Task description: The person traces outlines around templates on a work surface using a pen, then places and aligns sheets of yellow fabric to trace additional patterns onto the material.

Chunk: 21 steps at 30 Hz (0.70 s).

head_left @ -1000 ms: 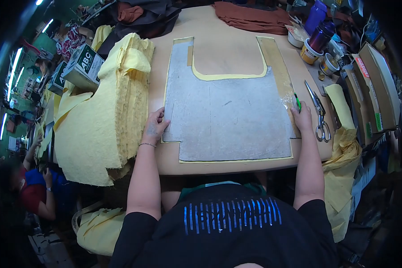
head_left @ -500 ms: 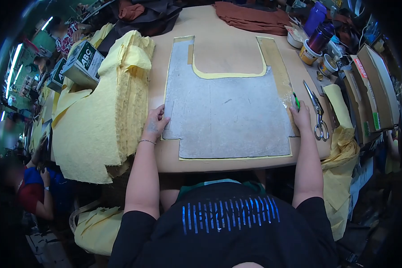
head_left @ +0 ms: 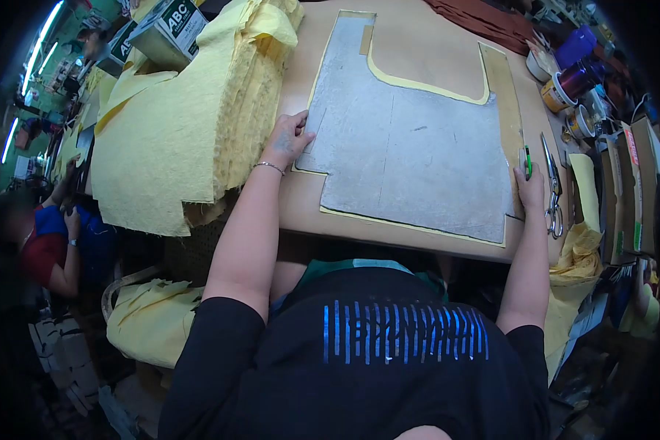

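A large grey pattern sheet (head_left: 418, 154) with a deep cut-out at its far side lies flat on the table. Yellow fabric (head_left: 447, 91) shows as a thin border around it, with black line along parts of the edge. My left hand (head_left: 289, 139) is closed at the sheet's left edge, its thumb over the grey surface. At the right edge, my right hand (head_left: 532, 189) grips a green pen (head_left: 528, 160) held upright; its tip is too small to make out. Metal scissors (head_left: 554, 191) lie just right of that hand.
A thick stack of yellow fabric (head_left: 169, 125) stands left of the sheet, beside ABC-labelled tins (head_left: 170, 33). Tubs (head_left: 557, 92), a purple bottle (head_left: 576, 45) and cardboard boxes (head_left: 631, 191) crowd the right side. Another person (head_left: 51, 249) sits at far left.
The camera view has turned and shifted, so the table appears tilted and higher in the picture. Both hands stay at the sheet's edges, with the pen still in the right one.
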### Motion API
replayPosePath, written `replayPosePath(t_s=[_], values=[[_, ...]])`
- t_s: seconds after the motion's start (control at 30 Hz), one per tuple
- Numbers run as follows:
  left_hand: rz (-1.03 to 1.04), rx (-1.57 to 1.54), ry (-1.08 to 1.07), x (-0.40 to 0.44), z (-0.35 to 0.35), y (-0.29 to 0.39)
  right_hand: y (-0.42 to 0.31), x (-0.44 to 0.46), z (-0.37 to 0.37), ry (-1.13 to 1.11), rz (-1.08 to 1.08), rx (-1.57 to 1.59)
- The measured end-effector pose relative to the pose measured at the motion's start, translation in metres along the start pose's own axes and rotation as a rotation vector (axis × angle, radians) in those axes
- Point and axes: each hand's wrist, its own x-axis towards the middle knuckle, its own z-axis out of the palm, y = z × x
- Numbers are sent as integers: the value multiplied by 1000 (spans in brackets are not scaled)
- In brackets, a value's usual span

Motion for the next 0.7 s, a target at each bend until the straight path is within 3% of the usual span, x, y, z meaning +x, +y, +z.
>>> replayPosePath(t_s=[0.13,0.4,0.57,0.7], values=[[4,-24,-104,4,-6,-5,-3,-2,-4,-11,6,27],[3,51,-95,0,-10,3,-7,-2,-9,-32,-14,75],[93,51,-62,1,-6,-10,6,2,-2,35,-160,115],[106,15,-108,9,-7,-23,1,1,-4,21,-93,87]])
